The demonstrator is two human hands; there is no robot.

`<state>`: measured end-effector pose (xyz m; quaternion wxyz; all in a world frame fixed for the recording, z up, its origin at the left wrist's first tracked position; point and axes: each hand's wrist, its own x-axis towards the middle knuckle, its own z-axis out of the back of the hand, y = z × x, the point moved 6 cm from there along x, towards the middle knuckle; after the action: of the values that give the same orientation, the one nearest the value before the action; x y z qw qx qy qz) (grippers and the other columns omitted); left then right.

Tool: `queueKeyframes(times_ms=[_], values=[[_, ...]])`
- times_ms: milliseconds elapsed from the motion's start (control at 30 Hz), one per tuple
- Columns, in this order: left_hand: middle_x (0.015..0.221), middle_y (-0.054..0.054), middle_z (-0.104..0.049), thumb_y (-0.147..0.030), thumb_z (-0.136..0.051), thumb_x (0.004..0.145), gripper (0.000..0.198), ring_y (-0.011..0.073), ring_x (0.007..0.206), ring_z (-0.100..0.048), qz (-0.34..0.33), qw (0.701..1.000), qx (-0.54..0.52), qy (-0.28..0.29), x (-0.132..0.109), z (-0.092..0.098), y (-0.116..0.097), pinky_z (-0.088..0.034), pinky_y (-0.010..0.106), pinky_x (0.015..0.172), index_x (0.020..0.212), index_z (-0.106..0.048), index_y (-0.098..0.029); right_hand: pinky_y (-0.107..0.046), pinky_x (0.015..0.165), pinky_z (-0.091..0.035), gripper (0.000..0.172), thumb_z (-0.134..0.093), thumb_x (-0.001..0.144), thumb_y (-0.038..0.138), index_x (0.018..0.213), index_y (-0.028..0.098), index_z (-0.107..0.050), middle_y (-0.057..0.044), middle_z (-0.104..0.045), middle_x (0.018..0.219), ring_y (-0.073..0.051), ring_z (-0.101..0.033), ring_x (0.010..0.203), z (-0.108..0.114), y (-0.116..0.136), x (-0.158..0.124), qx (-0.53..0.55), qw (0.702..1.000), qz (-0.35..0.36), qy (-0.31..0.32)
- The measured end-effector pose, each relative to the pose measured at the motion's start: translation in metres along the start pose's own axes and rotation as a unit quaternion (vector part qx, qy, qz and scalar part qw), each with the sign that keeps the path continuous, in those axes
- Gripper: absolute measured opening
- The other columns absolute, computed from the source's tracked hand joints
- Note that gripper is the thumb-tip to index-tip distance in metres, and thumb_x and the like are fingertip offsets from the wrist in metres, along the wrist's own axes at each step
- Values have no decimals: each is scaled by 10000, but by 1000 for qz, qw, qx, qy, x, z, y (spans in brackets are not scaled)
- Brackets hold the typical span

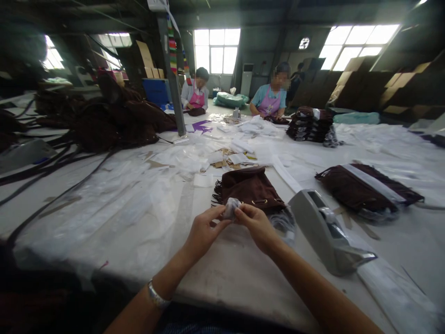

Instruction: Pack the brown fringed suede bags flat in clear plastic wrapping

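**Two-handed fingertip hold at the near edge of the brown bag [243, 182]**

Your left hand [205, 229] pinches a small greyish wrapped bundle [231, 208] between thumb and fingers from one side; your right hand [256, 225] grips it likewise from the other. Neither hand is spread. The opposed hold appears meant to keep a small, soft item steady while leaving the fingertips free to work its wrapping. What is inside cannot be told.

The bundle is at the near edge of the bag; whether it touches the cloth is unclear. The bag lies flat on the table [222, 269] directly ahead of you, fringe to the left, metal eyelets along the near right side. That position probably spares you any reaching. A loose coil in clear plastic [283, 222] sits just beside its near right corner.

The grey tape dispenser [321, 232] stands to the right of the bag, presumably kept there for your right hand. Beyond it lies another brown bundle [368, 189] with a pale band across it, set well apart, likely so that it stays out of your working space. Loose clear plastic [139, 208] covers much of the left side. Card pieces [227, 160] are scattered behind the bag, apart from your hands.
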<state>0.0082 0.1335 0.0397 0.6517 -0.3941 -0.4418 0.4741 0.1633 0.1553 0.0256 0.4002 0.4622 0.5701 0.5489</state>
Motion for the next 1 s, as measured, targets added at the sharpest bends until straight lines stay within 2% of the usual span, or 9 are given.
queueKeyframes(times_ms=[133, 233, 333, 433, 533, 667, 767, 900, 1000], values=[[1020, 59, -732, -367, -646, 849, 338, 220, 822, -658, 34, 999, -26, -9, 4, -2, 8, -510, 290, 735, 1148, -712, -225, -298, 755, -480, 258, -658, 851, 416, 890, 164, -696, -36, -665, 834, -178, -601, 783, 0, 6, 4, -97, 994, 43, -22], [1133, 63, -706, -338, -606, 875, 303, 251, 992, -640, 1, 1000, -12, 5, 4, -3, -2, -478, 316, 899, 1140, -721, -249, -294, 767, -472, 132, -672, 837, 309, 865, 187, -713, -29, -660, 828, -182, -598, 798, 1, 18, 2, -224, 967, 115, -38], [1239, 59, -661, -302, -561, 897, 311, 264, 1173, -566, -33, 999, 24, 28, 5, -4, -11, -378, 336, 1052, 1171, -707, -275, -290, 762, -467, 96, -676, 825, 267, 777, 192, -711, -27, -644, 795, -178, -589, 785, 4, 22, 0, -266, 952, 140, -53], [1211, 56, -667, -297, -560, 892, 300, 265, 1163, -567, -28, 998, 35, 48, 6, -4, -9, -381, 339, 1048, 1148, -715, -283, -284, 695, -466, 185, -683, 821, 325, 712, 179, -713, -19, -624, 716, -166, -576, 710, 4, 13, 0, -215, 972, 85, -41], [1157, 64, -680, -303, -569, 889, 275, 255, 1080, -600, -16, 998, 18, 58, 7, -5, 0, -429, 332, 988, 1111, -725, -263, -287, 686, -476, 261, -735, 771, 404, 864, 161, -755, -18, -660, 746, -152, -574, 683, 1, -4, -1, -54, 998, -10, -43], [969, 81, -711, -364, -636, 854, 325, 200, 775, -652, 82, 990, -105, 54, 5, -11, 18, -525, 315, 752, 1121, -686, -185, -280, 692, -486, 366, -829, 663, 422, 887, 142, -756, -30, -684, 769, -123, -571, 644, -5, -20, -3, 126, 987, -75, -67], [986, 84, -717, -391, -745, 768, 456, 193, 783, -672, 139, 965, -220, 31, 2, -16, 23, -538, 317, 748, 1146, -627, -166, -275, 709, -503, 371, -844, 650, 422, 877, 144, -749, -31, -681, 763, -118, -586, 646, -9, -25, -4, 191, 975, -95, -58], [854, 69, -729, -452, -753, 751, 444, 190, 770, -669, 137, 968, -210, 5, 1, -16, 24, -527, 300, 759, 1062, -670, -146, -286, 714, -520, 392, -816, 681, 458, 900, 141, -747, -34, -682, 754, -132, -607, 648, -9, -24, -6, 176, 979, -86, -57], [813, 56, -725, -462, -737, 760, 399, 190, 704, -661, 120, 982, -145, -30, 1, -12, 29, -525, 293, 706, 1021, -710, -160, -307, 706, -526, 352, -738, 764, 473, 909, 153, -750, -43, -704, 760, -177, -644, 686, -5, -16, -7, 29, 997, -49, -52]])
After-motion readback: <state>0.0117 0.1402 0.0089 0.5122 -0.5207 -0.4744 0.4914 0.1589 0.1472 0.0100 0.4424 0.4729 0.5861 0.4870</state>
